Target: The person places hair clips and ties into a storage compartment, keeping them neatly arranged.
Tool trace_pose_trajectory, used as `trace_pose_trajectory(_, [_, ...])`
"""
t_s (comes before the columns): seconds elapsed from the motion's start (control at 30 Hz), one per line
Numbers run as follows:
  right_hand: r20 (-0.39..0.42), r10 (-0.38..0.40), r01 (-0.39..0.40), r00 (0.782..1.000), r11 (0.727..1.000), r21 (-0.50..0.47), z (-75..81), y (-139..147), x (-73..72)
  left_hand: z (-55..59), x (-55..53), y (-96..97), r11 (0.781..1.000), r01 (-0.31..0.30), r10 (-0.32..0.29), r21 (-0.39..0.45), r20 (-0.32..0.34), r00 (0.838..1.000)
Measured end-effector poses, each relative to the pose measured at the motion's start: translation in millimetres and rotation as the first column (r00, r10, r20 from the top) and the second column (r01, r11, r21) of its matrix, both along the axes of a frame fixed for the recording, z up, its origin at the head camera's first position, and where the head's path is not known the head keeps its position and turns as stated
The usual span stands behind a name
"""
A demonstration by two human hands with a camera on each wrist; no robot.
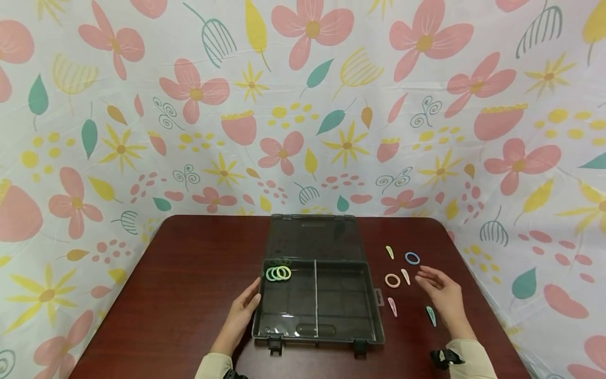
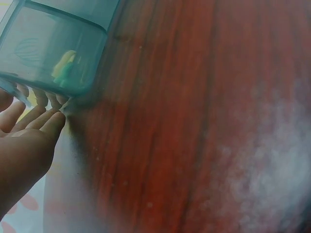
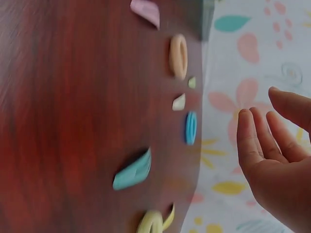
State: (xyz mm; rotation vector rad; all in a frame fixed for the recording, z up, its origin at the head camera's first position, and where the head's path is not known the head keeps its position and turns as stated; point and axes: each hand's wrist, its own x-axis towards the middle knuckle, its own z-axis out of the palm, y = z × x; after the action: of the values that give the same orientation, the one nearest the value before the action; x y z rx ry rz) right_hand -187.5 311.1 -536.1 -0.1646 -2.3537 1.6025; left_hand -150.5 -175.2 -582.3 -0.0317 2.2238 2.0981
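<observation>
A dark see-through plastic box (image 1: 350, 330) lies with its lid (image 1: 314, 237) laid back. My left hand (image 1: 239, 315) rests its fairly straight fingers against the box's left wall. Several green and yellow hair ties (image 1: 278, 273) sit in the left compartment. To the right of the box, my right hand (image 1: 442, 296) hovers with loosely bent fingers and nothing between them. Nearest to it are a white hair clip (image 1: 405, 277), a blue hair tie (image 1: 412, 258) and a teal hair clip (image 1: 431, 316). A yellow hair tie (image 3: 151, 223) shows only in the right wrist view.
Also on the dark wooden table (image 1: 189, 273) are a peach hair tie (image 1: 392, 280), a pink hair clip (image 1: 392, 307) and a yellow-green hair clip (image 1: 390, 252). A white divider (image 1: 315, 300) splits the box. Flower-printed cloth (image 1: 284, 131) hangs behind the table.
</observation>
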Motion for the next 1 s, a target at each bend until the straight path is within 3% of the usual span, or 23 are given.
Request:
trace_pose_trajectory(0.23, [0.053, -0.041, 0.045, 0.998, 0.996, -0.071, -3.9, 31.4, 17.2, -0.5, -0.8, 0.7, 1.0, 0.007, -0.007, -0.009, 0.01, 1.0])
trace_pose_trajectory(0.43, [0.159, -0.019, 0.063, 0.987, 0.959, -0.277, -9.6, 55.9, 32.2, -2.9, -0.5, -0.1, 1.0, 0.005, -0.005, -0.006, 0.001, 1.0])
trace_pose_trajectory(0.53, [0.185, -0.033, 0.091, 0.982, 0.945, -0.314, -13.3, 63.7, 37.4, -4.1, -0.7, -1.0, 1.0, 0.003, -0.003, -0.002, -0.003, 1.0])
trace_pose_trajectory(0.7, [0.213, -0.051, 0.121, 0.976, 0.936, -0.331, -18.1, 71.4, 43.7, -5.6, -2.0, -1.8, 1.0, 0.0, 0.0, 0.022, -0.003, 1.0])
trace_pose_trajectory(1.0, [0.342, -0.057, 0.124, 0.938, 0.977, -0.176, -25.4, 79.0, 49.0, -4.7, -2.3, -1.2, 0.999, 0.004, -0.004, 0.032, -0.007, 1.0])
